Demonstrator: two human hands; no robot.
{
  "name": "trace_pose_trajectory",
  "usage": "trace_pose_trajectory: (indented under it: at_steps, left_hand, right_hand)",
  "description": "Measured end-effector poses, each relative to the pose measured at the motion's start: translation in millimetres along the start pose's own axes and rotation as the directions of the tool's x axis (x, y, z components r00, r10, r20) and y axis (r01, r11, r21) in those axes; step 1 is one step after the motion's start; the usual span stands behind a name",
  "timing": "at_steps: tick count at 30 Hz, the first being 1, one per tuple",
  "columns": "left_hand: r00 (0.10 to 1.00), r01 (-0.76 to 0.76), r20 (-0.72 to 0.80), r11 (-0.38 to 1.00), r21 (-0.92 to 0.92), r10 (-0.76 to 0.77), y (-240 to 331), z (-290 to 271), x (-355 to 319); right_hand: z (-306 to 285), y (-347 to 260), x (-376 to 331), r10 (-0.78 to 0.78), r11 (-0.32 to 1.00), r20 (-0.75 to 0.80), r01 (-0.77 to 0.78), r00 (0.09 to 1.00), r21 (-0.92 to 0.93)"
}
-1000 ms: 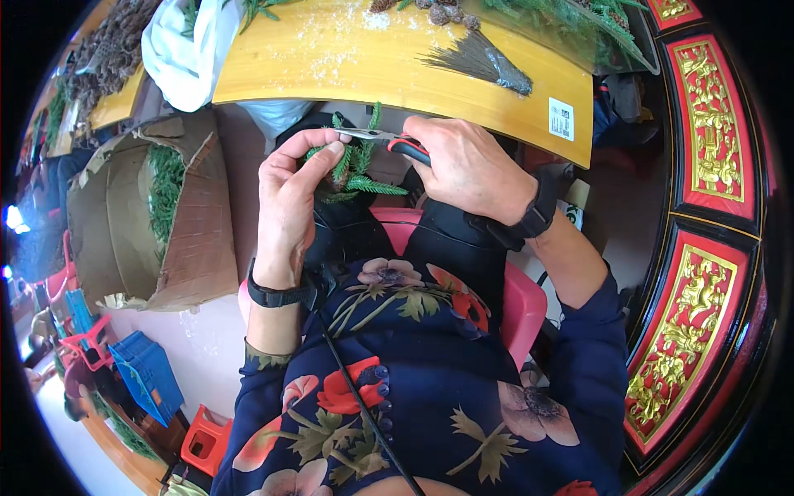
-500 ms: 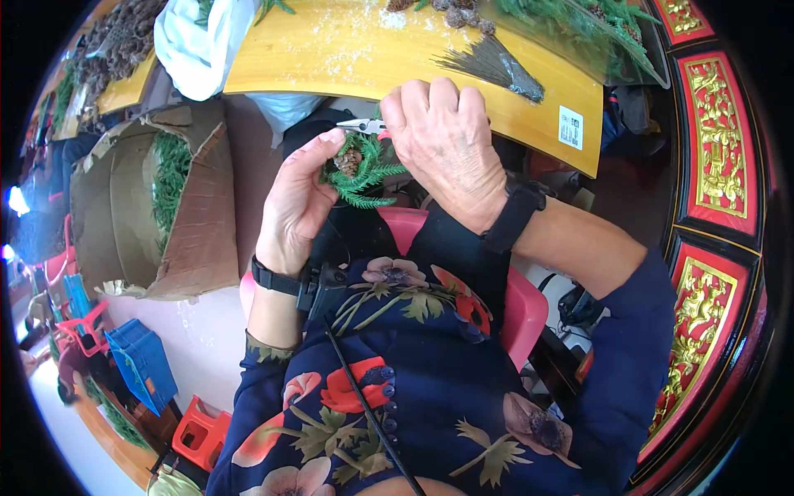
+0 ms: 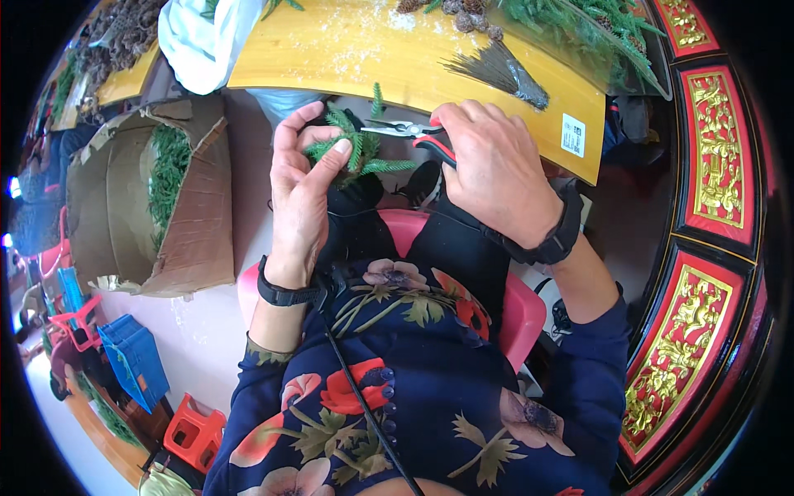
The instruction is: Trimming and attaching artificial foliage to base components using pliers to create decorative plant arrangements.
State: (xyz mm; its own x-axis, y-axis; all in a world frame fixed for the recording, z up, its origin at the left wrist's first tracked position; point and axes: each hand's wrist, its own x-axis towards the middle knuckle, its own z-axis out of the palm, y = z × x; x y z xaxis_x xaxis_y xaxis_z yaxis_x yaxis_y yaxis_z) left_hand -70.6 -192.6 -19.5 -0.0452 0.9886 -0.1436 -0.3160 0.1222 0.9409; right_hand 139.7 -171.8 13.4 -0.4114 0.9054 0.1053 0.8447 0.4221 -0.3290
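Observation:
My left hand (image 3: 299,194) holds a small bunch of green artificial pine sprigs (image 3: 354,150) between thumb and fingers, just in front of the yellow table's edge. My right hand (image 3: 495,169) grips red-handled pliers (image 3: 413,132); their metal jaws point left and touch the top of the sprig bunch. Both wrists wear black bands. I sit on a pink stool (image 3: 521,318) in a dark floral top.
The yellow table (image 3: 347,50) carries a bundle of thin dark wires (image 3: 500,70), pine cones (image 3: 463,12) and green branches (image 3: 579,25). A cardboard box (image 3: 178,207) with green sprigs stands at my left. Blue crates (image 3: 136,364) and red stools (image 3: 194,430) lie lower left.
Both hands have shifted slightly up and apart. The pliers, earlier hidden under my right hand, now show with their jaws on the sprig bunch, which my left hand holds more openly.

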Motion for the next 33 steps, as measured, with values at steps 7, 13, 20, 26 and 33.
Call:
trace_pose_trajectory:
  at_steps: [7, 13, 20, 26, 33]
  left_hand:
    - [0.996, -0.083, 0.029, 0.996, 0.042, 0.082, 2.7, 5.9, -2.8]
    - [0.985, -0.174, 0.054, 0.959, 0.224, 0.166, 5.1, 10.9, -4.7]
    - [0.992, -0.1, 0.084, 0.993, 0.067, 0.094, 7.3, 12.1, -3.7]
    - [0.988, -0.109, 0.113, 0.993, 0.047, 0.103, 5.9, 11.8, -1.6]
    - [0.982, -0.134, 0.144, 0.989, 0.064, 0.124, 6.1, 11.2, -1.8]
  right_hand:
    - [7.6, 14.6, -0.2, -0.036, 0.867, 0.23, -0.084, 0.973, 0.49]
    - [4.6, 21.9, 6.2, -0.101, 0.819, 0.384, -0.142, 0.918, 0.556]
    - [-2.7, 28.5, 9.3, -0.153, 0.786, 0.538, -0.228, 0.829, 0.575]
    - [-3.7, 33.1, 5.2, -0.15, 0.777, 0.465, -0.186, 0.873, 0.601]
    - [-5.6, 31.9, 7.5, -0.193, 0.724, 0.492, -0.215, 0.849, 0.655]
